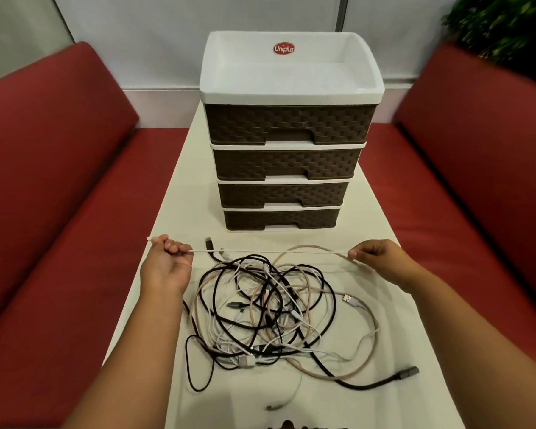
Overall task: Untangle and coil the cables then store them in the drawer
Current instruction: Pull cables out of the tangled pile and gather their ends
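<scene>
From the head view, the left hand (167, 261) grips one end of a beige cable (270, 251) in a fist while the right hand (375, 258) pinches it farther along, stretching it taut. Below lies the tangled cable pile (273, 311) on the white table (369, 218), in front of the closed four-drawer unit (287, 159).

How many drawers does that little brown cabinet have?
4, stacked on the table: top drawer, second drawer, third drawer, bottom drawer. All are closed, under a white tray top.
</scene>
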`<state>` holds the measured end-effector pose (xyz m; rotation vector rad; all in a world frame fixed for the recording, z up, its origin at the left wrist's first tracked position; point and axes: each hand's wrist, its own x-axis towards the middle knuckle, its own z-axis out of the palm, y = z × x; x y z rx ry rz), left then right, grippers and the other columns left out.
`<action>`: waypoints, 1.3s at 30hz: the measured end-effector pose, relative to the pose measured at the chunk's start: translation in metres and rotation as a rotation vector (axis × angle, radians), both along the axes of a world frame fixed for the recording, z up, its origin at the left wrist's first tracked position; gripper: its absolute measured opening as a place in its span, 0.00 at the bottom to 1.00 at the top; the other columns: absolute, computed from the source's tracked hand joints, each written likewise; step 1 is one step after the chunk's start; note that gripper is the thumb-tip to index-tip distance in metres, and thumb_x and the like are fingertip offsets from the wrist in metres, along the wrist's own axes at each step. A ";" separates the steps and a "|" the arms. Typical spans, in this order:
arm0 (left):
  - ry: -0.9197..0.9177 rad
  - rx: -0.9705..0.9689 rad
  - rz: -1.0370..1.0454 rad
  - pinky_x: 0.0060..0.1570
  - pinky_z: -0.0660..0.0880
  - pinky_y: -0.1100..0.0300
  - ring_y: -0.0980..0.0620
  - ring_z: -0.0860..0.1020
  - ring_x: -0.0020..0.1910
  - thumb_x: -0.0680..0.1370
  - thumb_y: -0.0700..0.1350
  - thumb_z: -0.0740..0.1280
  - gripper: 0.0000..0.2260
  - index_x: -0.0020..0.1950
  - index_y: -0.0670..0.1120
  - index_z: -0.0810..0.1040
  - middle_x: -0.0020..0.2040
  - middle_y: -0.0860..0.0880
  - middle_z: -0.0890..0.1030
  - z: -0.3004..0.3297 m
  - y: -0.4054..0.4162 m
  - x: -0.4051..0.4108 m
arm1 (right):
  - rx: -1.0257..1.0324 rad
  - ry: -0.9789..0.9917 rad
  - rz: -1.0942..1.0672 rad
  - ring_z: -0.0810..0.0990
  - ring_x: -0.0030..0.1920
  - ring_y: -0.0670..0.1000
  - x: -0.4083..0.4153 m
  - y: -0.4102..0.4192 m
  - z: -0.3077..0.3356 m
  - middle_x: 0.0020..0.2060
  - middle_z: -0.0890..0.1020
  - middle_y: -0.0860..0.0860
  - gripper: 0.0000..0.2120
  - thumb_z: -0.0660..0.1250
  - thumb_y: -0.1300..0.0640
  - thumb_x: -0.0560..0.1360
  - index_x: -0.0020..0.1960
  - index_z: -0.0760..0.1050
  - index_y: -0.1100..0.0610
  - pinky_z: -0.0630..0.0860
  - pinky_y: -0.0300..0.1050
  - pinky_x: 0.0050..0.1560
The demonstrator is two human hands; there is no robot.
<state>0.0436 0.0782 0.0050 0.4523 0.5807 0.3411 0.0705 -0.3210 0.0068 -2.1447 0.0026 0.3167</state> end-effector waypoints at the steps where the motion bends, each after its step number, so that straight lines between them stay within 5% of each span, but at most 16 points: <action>1: 0.011 -0.010 0.001 0.27 0.66 0.68 0.59 0.65 0.20 0.85 0.47 0.53 0.14 0.42 0.46 0.68 0.23 0.54 0.66 -0.003 0.002 -0.002 | -0.008 0.002 -0.013 0.73 0.38 0.48 -0.001 -0.002 -0.004 0.35 0.83 0.51 0.07 0.71 0.52 0.75 0.39 0.84 0.49 0.69 0.44 0.42; 3: 0.038 -0.016 0.005 0.29 0.66 0.68 0.59 0.65 0.21 0.85 0.47 0.54 0.14 0.41 0.46 0.68 0.24 0.54 0.66 -0.007 0.002 -0.009 | -0.040 0.017 -0.022 0.73 0.37 0.47 -0.003 -0.005 -0.010 0.34 0.82 0.45 0.08 0.70 0.53 0.76 0.39 0.84 0.49 0.69 0.42 0.41; 6: 0.047 -0.036 0.024 0.38 0.72 0.64 0.59 0.70 0.24 0.85 0.47 0.55 0.13 0.42 0.45 0.69 0.32 0.52 0.68 -0.012 -0.003 -0.019 | -0.094 0.006 -0.048 0.75 0.38 0.49 -0.006 -0.006 -0.017 0.37 0.83 0.50 0.08 0.68 0.51 0.77 0.41 0.83 0.47 0.71 0.44 0.40; 9: 0.002 0.087 -0.038 0.52 0.77 0.55 0.57 0.81 0.40 0.83 0.48 0.58 0.10 0.46 0.45 0.75 0.42 0.51 0.80 -0.010 -0.010 -0.029 | -0.231 -0.160 -0.094 0.80 0.46 0.50 -0.006 -0.003 -0.018 0.46 0.85 0.50 0.07 0.67 0.56 0.78 0.48 0.84 0.54 0.71 0.42 0.45; 15: -0.048 0.269 -0.155 0.55 0.79 0.56 0.51 0.83 0.52 0.81 0.46 0.63 0.07 0.55 0.46 0.78 0.54 0.49 0.82 0.005 -0.031 -0.035 | -0.465 -0.456 -0.129 0.79 0.54 0.55 -0.016 0.027 -0.010 0.52 0.83 0.55 0.09 0.69 0.61 0.75 0.54 0.82 0.57 0.71 0.47 0.59; 17: -0.053 0.256 -0.150 0.55 0.79 0.57 0.51 0.84 0.51 0.81 0.45 0.62 0.07 0.56 0.45 0.78 0.54 0.48 0.82 0.004 -0.033 -0.035 | -0.349 -0.499 0.036 0.77 0.47 0.40 -0.035 0.055 0.002 0.46 0.83 0.47 0.05 0.71 0.59 0.75 0.50 0.83 0.54 0.69 0.36 0.52; 20: -0.045 0.249 -0.150 0.54 0.79 0.58 0.50 0.83 0.52 0.82 0.45 0.62 0.07 0.56 0.44 0.78 0.52 0.48 0.83 0.001 -0.034 -0.037 | -0.274 -0.333 0.356 0.75 0.43 0.34 -0.061 0.091 0.012 0.36 0.80 0.41 0.02 0.73 0.57 0.73 0.42 0.83 0.53 0.67 0.26 0.42; 24: -0.033 0.250 -0.153 0.55 0.79 0.58 0.50 0.84 0.51 0.82 0.44 0.63 0.07 0.55 0.44 0.79 0.49 0.47 0.84 -0.001 -0.044 -0.042 | -0.332 -0.237 0.427 0.76 0.37 0.39 -0.075 0.102 0.010 0.35 0.80 0.44 0.04 0.74 0.55 0.72 0.39 0.82 0.54 0.68 0.30 0.37; 31: -0.043 0.230 -0.164 0.52 0.80 0.59 0.50 0.83 0.50 0.82 0.43 0.63 0.07 0.51 0.44 0.80 0.49 0.46 0.84 -0.002 -0.053 -0.049 | -0.414 -0.086 0.385 0.75 0.29 0.34 -0.087 0.098 0.000 0.25 0.75 0.42 0.07 0.73 0.58 0.72 0.36 0.78 0.56 0.68 0.30 0.30; 36: -0.064 0.209 -0.213 0.47 0.80 0.59 0.50 0.83 0.47 0.82 0.42 0.62 0.07 0.50 0.43 0.78 0.45 0.46 0.85 0.004 -0.056 -0.049 | -0.576 -0.158 0.462 0.78 0.38 0.49 -0.087 0.099 0.000 0.34 0.80 0.45 0.03 0.69 0.56 0.72 0.41 0.80 0.53 0.74 0.44 0.40; 39: -0.081 0.185 -0.239 0.49 0.80 0.57 0.49 0.84 0.48 0.83 0.42 0.59 0.08 0.48 0.43 0.76 0.44 0.45 0.85 0.012 -0.057 -0.048 | -0.368 -0.121 0.394 0.79 0.37 0.48 -0.086 0.096 0.010 0.35 0.81 0.47 0.04 0.68 0.56 0.74 0.41 0.78 0.53 0.77 0.47 0.41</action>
